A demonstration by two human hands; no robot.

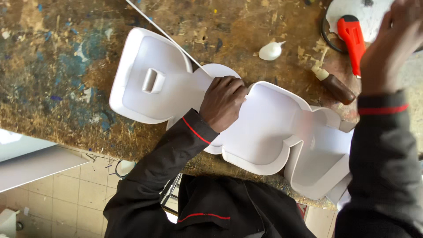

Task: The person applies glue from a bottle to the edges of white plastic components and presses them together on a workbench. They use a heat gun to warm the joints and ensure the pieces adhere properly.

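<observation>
**One thin white shell, pinned at its waist**

One head view is all you have, so read it closely. The white moulded shell (pixel 264 128) lies open side up along the near edge of the workbench (pixel 53 66), its right end overhanging that edge. It looks light and stiff but thin-walled, likely to flex or crack if squeezed hard; its smooth faces may be slippery. Take it by the upright rim walls or the narrow waist, not the flat panels.

Your left hand (pixel 222 102) rests curled on that waist, knuckles up, fingers (pixel 235 86) closed down against the rim, pressing rather than lifting. Your right hand (pixel 392 48) is well apart at the far right corner, beside the red-handled tool (pixel 352 39); you cannot tell whether its fingers are closed on anything.
</observation>
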